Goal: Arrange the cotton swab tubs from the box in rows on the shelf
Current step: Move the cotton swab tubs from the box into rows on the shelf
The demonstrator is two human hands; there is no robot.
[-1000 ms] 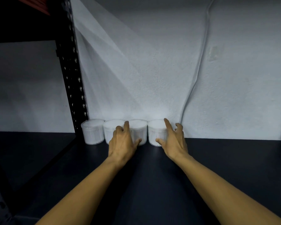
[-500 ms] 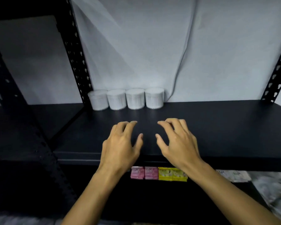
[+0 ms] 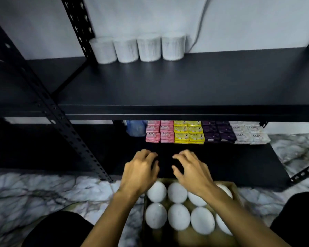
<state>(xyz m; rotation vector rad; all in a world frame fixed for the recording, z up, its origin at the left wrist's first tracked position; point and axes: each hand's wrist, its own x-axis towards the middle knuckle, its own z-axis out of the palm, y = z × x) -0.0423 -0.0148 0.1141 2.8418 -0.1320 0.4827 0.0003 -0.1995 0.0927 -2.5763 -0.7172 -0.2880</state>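
Note:
Several white cotton swab tubs (image 3: 137, 48) stand in one row against the wall at the back left of the black shelf (image 3: 185, 82). Below me, a cardboard box (image 3: 235, 188) on the floor holds several more tubs (image 3: 178, 217), seen from above by their round white lids. My left hand (image 3: 139, 171) and my right hand (image 3: 191, 171) hover side by side above the box's far edge. Their fingers are loosely curled and hold nothing.
A lower black shelf carries stacked soap bars (image 3: 203, 131) in pink, yellow, purple and white, plus a blue bag (image 3: 136, 128). Perforated black uprights (image 3: 48, 104) frame the rack on the left. The marbled floor (image 3: 34, 193) surrounds the box; my knees flank it.
Both hands have left the row of tubs and come down from the shelf to the box on the floor. My view has tilted down with them.

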